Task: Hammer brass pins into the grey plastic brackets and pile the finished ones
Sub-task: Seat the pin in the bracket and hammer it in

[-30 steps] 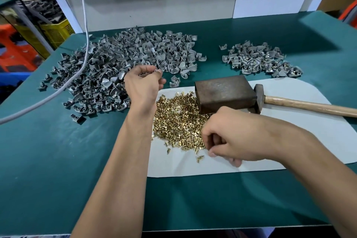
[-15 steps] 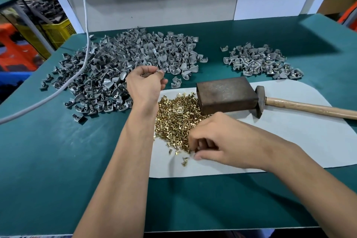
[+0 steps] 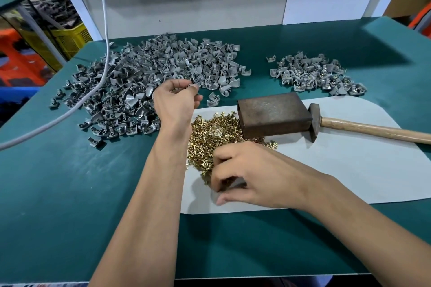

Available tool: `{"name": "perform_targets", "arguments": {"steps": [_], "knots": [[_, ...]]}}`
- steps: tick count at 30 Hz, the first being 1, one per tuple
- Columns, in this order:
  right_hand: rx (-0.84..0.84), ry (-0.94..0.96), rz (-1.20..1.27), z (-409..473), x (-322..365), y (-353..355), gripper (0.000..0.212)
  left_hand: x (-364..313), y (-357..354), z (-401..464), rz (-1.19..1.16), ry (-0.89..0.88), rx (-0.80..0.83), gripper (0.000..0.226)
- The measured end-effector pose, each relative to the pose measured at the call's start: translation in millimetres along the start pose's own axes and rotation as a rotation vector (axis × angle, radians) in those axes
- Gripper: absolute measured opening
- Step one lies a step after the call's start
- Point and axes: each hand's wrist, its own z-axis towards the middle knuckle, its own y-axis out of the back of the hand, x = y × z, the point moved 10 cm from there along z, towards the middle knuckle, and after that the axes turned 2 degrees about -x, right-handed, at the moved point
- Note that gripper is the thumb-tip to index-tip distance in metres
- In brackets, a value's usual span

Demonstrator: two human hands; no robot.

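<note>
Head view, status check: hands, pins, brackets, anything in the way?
Left hand pinches a small grey plastic bracket. Right hand fingers curled in the loose brass pin heap. Wooden-handled hammer idle beside the rusty steel block. Nothing obstructing.

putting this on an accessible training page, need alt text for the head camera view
A person's right hand picks at a heap of brass pins on a white sheet, while the left hand pinches a small grey piece at the edge of a large pile of grey brackets. A hammer lies against a metal block; a smaller bracket pile sits behind on the green table.
</note>
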Motion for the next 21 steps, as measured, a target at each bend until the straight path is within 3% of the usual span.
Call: {"name": "perform_targets", "arguments": {"steps": [3,10,15,21], "knots": [[-0.057,-0.029,-0.033,4,-10,4,0.01,0,3,4,-0.036,0.009,-0.001,0.01],[-0.229,-0.07,-0.201,21,-9,20,0.024,2,28,13,-0.212,0.083,-0.084,0.02],[-0.166,0.007,-0.268,60,15,-10,0.031,3,31,10,-0.23,0.105,-0.102,0.028],[-0.175,-0.012,-0.325,69,4,-17,0.008,3,37,13,-0.281,0.138,-0.123,0.023]]}}
